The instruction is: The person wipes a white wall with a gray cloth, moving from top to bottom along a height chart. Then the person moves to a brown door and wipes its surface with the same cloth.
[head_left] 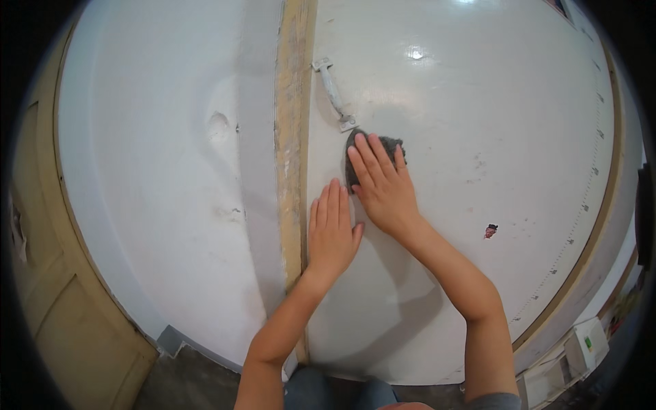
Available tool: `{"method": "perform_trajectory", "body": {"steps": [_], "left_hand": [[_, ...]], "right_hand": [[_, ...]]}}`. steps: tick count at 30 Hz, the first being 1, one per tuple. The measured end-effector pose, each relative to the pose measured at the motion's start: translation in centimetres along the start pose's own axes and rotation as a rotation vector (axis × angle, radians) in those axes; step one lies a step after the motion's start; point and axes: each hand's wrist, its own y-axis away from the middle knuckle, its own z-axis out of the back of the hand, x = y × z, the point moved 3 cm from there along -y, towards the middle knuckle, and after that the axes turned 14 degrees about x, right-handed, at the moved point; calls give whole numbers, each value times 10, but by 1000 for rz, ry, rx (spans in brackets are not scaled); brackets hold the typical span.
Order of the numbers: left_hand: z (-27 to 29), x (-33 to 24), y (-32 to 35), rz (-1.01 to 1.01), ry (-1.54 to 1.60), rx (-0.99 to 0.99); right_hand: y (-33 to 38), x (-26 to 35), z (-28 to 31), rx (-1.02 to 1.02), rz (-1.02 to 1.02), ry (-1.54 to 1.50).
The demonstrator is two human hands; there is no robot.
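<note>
In front of me stands a white door (pixel 478 102) with faint smudges on its face. My right hand (pixel 387 191) presses a dark grey, rough-edged cloth (pixel 391 145) flat against it, with the fingers stretched over the cloth. Much of the cloth is hidden beneath that hand. Just above it, a worn metal pull handle (pixel 333 92) is fixed to the door. Lower and to the left, my left hand (pixel 333 232) lies flat on the door by its edge, fingers together and holding nothing.
A yellowish, chipped wooden frame (pixel 292 137) runs beside the door. Left of it is a white wall (pixel 164 171) with a dented patch, then a tan panelled door (pixel 75 307). A small sticker (pixel 490 231) is on the white door. White plastic shelving (pixel 581 348) stands at the lower right.
</note>
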Motion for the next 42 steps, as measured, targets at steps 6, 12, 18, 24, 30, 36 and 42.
{"method": "perform_trajectory", "body": {"steps": [6,12,18,24,30,36,42], "left_hand": [[23,10,11,50,-239,-126],[56,15,-27,1,-263,-119],[48,18,-4,75,-215,-33],[40,8,25,108,-186,113],[27,-10,30,-1,76,86],[28,-22,-30,-261,39,-43],[32,-30,-63,-249,-2,-135]], "right_hand": [[0,34,-11,44,253,55],[-38,23,-3,-72,154,70],[-33,40,-13,-51,178,39],[-2,46,-23,47,268,-96],[19,25,-20,62,307,-137],[6,-27,17,57,190,41],[-7,-40,30,-10,69,114]]}}
